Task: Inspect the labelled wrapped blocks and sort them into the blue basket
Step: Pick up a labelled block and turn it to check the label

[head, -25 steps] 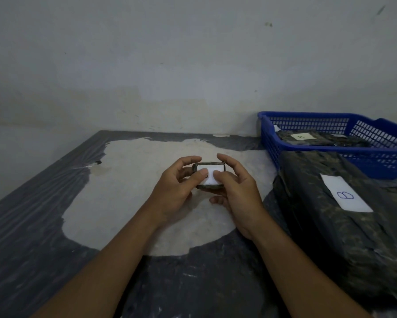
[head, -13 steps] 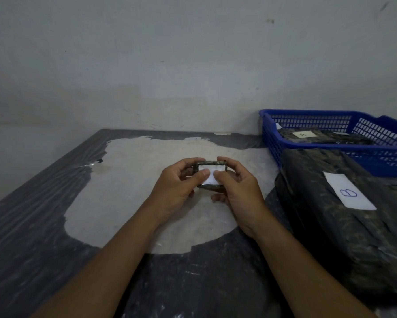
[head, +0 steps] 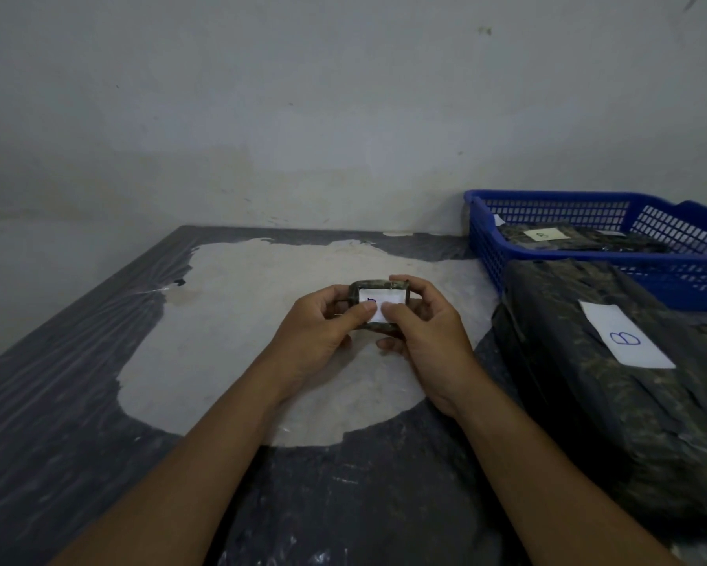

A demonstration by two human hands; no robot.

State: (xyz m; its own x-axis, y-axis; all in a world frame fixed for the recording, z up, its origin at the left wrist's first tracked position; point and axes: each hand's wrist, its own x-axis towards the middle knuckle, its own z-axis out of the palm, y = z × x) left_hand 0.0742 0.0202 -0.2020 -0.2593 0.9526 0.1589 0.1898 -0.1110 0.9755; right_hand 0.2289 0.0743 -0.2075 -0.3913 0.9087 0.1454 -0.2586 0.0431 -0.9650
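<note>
Dark grey table (head: 57,402) with streaky film-like surface, big worn pale patch (head: 262,320) across its middle. At 2 o'clock, blue perforated plastic basket (head: 547,255) sits on the tabletop against the wall, dark wrapped packs inside. At 3 o'clock, just in front of the basket, large black plastic-wrapped block (head: 588,402) with white paper label marked "B" (head: 625,340) lies on the table.

basket (head: 588,255) behind large block (head: 629,402), right of small block (head: 378,288)
</note>
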